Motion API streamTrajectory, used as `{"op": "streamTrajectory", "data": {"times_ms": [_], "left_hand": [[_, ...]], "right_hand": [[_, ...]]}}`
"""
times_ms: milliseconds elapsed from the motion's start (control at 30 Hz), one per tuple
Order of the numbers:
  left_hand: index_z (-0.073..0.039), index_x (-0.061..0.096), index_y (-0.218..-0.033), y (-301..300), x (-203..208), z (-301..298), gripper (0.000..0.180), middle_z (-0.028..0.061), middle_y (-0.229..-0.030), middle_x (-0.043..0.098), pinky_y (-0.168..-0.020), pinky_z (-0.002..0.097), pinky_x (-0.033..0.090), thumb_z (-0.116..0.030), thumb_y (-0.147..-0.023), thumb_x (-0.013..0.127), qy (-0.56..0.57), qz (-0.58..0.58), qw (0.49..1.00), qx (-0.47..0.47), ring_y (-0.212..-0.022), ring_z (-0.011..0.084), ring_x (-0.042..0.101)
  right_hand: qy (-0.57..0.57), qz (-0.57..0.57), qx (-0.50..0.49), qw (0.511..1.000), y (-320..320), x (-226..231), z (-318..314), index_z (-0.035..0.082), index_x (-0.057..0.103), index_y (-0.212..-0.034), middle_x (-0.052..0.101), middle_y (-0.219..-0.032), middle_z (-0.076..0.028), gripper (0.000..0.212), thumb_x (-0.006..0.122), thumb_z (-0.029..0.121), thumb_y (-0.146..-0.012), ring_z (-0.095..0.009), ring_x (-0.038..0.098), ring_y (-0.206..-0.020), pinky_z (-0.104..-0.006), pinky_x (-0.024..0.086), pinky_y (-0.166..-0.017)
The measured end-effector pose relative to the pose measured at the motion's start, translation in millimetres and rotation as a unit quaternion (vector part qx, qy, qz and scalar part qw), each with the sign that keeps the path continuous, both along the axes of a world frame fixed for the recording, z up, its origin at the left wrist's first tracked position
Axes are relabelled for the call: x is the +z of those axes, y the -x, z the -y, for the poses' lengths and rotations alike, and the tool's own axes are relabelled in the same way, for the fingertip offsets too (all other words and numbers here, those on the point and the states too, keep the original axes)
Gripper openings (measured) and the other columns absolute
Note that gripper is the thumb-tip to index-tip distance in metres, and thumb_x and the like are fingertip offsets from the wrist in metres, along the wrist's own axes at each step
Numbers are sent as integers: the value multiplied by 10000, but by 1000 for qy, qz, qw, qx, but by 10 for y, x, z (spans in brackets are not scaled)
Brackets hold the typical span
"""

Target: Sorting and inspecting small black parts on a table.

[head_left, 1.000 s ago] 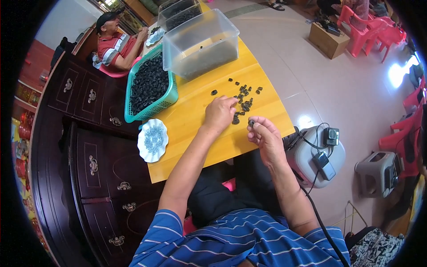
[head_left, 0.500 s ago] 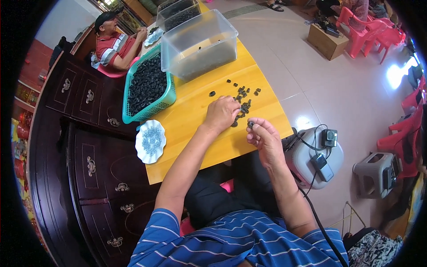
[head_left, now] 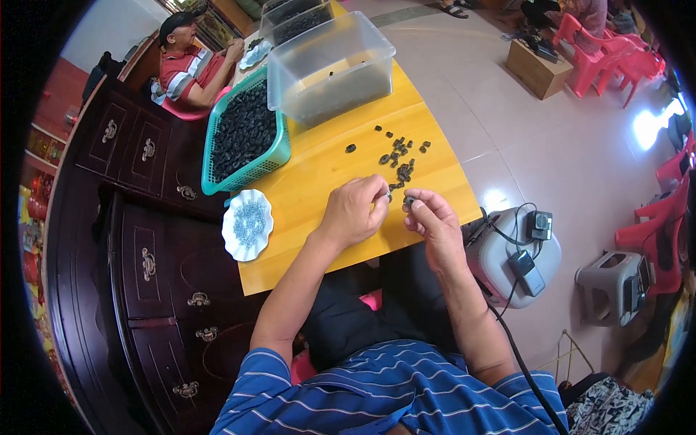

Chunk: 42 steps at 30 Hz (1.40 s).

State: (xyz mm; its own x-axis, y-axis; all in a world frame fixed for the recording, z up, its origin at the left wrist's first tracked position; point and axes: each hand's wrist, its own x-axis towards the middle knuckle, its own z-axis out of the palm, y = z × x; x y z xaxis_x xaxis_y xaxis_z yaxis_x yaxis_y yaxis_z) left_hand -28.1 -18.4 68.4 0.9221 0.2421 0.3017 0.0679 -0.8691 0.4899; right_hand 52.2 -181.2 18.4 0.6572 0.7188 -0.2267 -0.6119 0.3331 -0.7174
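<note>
My right hand (head_left: 439,228) pinches a small black plastic part (head_left: 409,201) between thumb and fingertips, above the table's front right edge. Close beside it, my left hand (head_left: 355,210) is closed at the fingertips on something too small to make out. Just beyond both hands lies a loose scatter of small black parts (head_left: 400,154) on the yellow table (head_left: 308,196). To the left of my left hand stands a white scalloped dish (head_left: 250,255) holding many tiny clear bluish pieces (head_left: 250,222).
A teal basket (head_left: 250,175) full of black parts stands at the left, next to a clear plastic bin (head_left: 348,87). Another person (head_left: 194,69) sits at the far left. Dark drawers (head_left: 156,268) flank the table. A grey stool (head_left: 500,246) carries devices and cables.
My left hand has drawn back from the scattered parts toward me, its fingertips now near my right hand. My right hand stays almost in place with the black part.
</note>
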Motion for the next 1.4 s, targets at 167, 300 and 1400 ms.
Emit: {"op": "streamTrajectory", "data": {"times_ms": [167, 300, 1400], "left_hand": [[-37, 574, -890, 199, 106, 96, 105, 144, -780, 655, -680, 423, 521, -91, -838, 647, -8, -1, 1000, 1, -750, 336, 661], [-46, 578, -895, 268, 149, 107, 110, 139, -786, 665, -675, 431, 527, -102, -845, 659, -28, -5, 1000, -8, -759, 332, 672], [-70, 590, -904, 350, 191, 142, 74, 136, -774, 663, -672, 462, 526, -122, -891, 640, -89, -39, 995, -22, -762, 334, 668]], "right_hand": [[11, 130, -14, 991, 99, 10, -62, 21, 651, -1204, 661, -985, -12, 234, 608, 93, -986, -72, 580, -823, -234, 489, -760], [18, 184, -7, 983, 147, -17, -94, 8, 641, -1171, 649, -963, -3, 202, 613, 70, -981, -65, 575, -825, -221, 484, -756], [47, 230, 28, 972, 140, -77, -65, 8, 645, -1100, 645, -947, 6, 143, 642, 66, -970, -71, 588, -832, -220, 496, -762]]}}
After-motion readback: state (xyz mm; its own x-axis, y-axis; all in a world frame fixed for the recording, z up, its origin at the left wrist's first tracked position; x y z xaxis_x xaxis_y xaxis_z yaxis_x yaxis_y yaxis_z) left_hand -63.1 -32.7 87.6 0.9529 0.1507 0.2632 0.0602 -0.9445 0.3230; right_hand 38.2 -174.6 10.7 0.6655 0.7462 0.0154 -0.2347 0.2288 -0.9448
